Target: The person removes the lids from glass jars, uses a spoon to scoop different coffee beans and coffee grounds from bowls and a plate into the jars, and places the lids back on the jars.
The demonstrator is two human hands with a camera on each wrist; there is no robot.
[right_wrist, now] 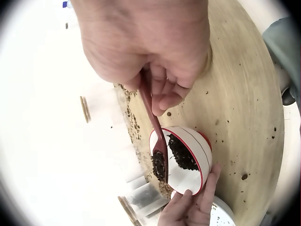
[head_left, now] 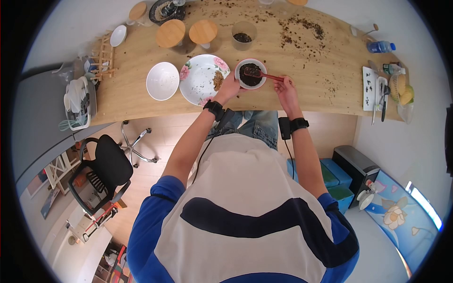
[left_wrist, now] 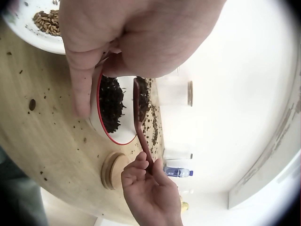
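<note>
In the head view, a white bowl with a red rim (head_left: 238, 81) stands near the table's front edge, dark soil (head_left: 249, 80) inside it. My left hand (head_left: 229, 88) grips its side, and in the right wrist view the thumb lies at the rim while the fingers (right_wrist: 209, 190) lie along the outer wall. From the right, my right hand (head_left: 286, 89) pinches the handle of a dark red scoop (head_left: 271, 76). The scoop's head carries a heap of soil (right_wrist: 159, 165) over the bowl.
A floral plate (head_left: 196, 87) with brown grains and an empty white bowl (head_left: 163, 81) stand left. Behind are a clear cup of soil (head_left: 243, 37) and jars with wooden lids (head_left: 203, 31). Loose soil (head_left: 306, 30) litters the back right; a water bottle (head_left: 381, 46) lies at the far right.
</note>
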